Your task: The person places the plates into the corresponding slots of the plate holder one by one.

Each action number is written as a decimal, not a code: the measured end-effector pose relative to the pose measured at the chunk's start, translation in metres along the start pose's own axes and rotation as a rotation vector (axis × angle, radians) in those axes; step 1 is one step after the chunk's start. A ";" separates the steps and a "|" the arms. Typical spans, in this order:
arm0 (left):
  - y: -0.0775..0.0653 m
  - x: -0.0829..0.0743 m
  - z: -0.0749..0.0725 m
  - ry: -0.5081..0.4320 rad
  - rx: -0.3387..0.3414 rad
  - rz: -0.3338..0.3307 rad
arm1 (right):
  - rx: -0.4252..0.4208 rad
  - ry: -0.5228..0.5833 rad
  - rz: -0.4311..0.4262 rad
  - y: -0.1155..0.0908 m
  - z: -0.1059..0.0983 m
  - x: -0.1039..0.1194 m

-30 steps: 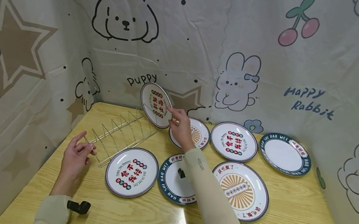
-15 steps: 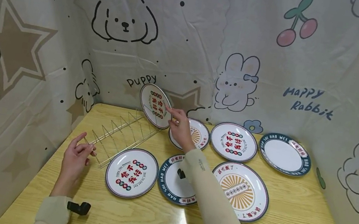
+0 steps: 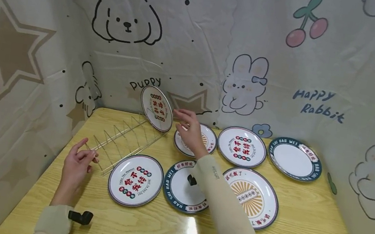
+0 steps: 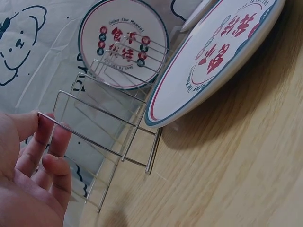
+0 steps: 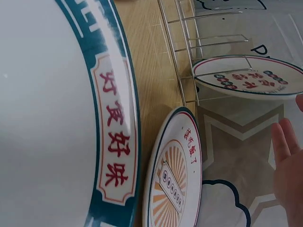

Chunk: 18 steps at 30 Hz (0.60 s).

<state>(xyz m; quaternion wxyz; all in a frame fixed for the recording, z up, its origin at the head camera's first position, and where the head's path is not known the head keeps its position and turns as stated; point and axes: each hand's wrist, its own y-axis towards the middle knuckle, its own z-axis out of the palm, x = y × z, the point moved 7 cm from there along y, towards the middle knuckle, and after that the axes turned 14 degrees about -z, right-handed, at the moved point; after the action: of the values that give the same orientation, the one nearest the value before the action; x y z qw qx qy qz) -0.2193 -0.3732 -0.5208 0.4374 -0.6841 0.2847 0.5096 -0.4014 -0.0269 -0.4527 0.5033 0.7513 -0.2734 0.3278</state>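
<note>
My left hand pinches the near end loop of a gold wire dish rack between thumb and fingers. A white plate with red characters stands on edge in the rack's far end, leaning back. My right hand is just right of that plate, its fingers extended and holding nothing. In the right wrist view a gap shows between the fingertips and the plate's rim. Right below the rack lies another red-character plate, flat on the table.
Under my right hand lies a small orange-sunburst plate. A red-character plate and a teal-rimmed plate lie at the back right. Another teal-rimmed plate and a large sunburst plate are in front. A printed curtain surrounds the table.
My right hand has let go of the plate in the rack and drawn slightly right. The plate has shifted a little left, staying upright. My left hand keeps its hold on the rack.
</note>
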 end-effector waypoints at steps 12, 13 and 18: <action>0.000 -0.001 0.003 -0.028 0.024 0.002 | -0.058 0.098 0.038 -0.007 -0.032 -0.004; 0.000 -0.001 0.003 -0.033 0.027 0.002 | -0.057 0.098 0.039 -0.008 -0.037 -0.005; 0.000 -0.001 0.002 -0.023 0.019 -0.003 | -0.068 0.069 0.058 -0.016 -0.070 -0.005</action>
<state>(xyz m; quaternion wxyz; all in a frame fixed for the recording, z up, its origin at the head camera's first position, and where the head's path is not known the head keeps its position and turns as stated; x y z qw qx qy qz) -0.2206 -0.3711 -0.5201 0.4481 -0.6743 0.2835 0.5140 -0.4078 0.0447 -0.4458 0.5280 0.7136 -0.2887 0.3586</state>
